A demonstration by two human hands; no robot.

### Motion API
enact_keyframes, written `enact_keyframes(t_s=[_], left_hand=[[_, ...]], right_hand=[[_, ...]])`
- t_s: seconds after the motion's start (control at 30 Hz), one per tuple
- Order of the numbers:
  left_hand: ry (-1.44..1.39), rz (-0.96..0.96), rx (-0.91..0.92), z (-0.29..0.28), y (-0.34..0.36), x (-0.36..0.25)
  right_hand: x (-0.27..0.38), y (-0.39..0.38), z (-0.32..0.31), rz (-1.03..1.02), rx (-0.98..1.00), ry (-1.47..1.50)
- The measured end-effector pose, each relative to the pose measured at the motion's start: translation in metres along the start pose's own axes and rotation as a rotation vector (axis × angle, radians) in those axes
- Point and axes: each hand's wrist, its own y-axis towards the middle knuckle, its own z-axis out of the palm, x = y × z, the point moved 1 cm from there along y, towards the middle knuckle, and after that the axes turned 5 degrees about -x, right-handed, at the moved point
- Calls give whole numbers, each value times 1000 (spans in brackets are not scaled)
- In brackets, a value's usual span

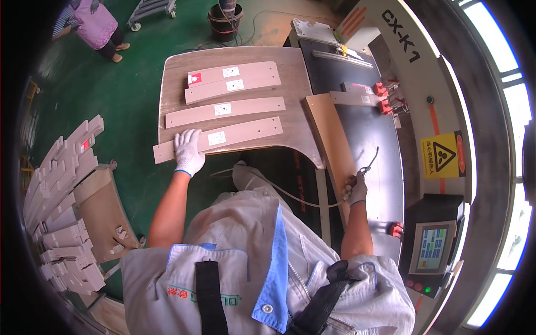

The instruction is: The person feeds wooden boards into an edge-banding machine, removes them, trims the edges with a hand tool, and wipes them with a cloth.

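Observation:
My gloved left hand (188, 149) lies with fingers spread on the nearest pale curved strip (251, 130), which has a white label and small holes. Three similar labelled strips (234, 107) lie beyond it on a brown tabletop (296, 134). My gloved right hand (355, 188) is closed on a metal air gun (364, 170) with a hose, over the lower end of a long brown board (329, 134). That board lies along the left edge of the machine's dark bed (379, 173).
A loaded cart of panels (67, 184) stands at left. Another person (92, 22) stands upper left, near a wheeled rack (151, 14) and dark bucket (220, 30). Red clamps (382, 97) sit on the machine, with a control screen (432, 245) at right. A hose crosses below the tabletop.

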Motion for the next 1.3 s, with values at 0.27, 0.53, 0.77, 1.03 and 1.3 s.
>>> enact_keyframes(t_s=[0.27,0.53,0.77,1.03,1.3], left_hand=[[-5,-17,51,6,5,-9],[-41,66,-7,27,15,-71],[-311,392,24,79,85,-266],[-406,804,210,137,178,-431],[-148,818,189,174,253,-465]], right_hand=[[33,-1,5,-132,-114,-231],[41,-7,-1,-79,-7,-337],[62,-19,2,-111,108,-324],[79,-25,3,5,61,-223],[71,-16,13,29,-80,-162]])
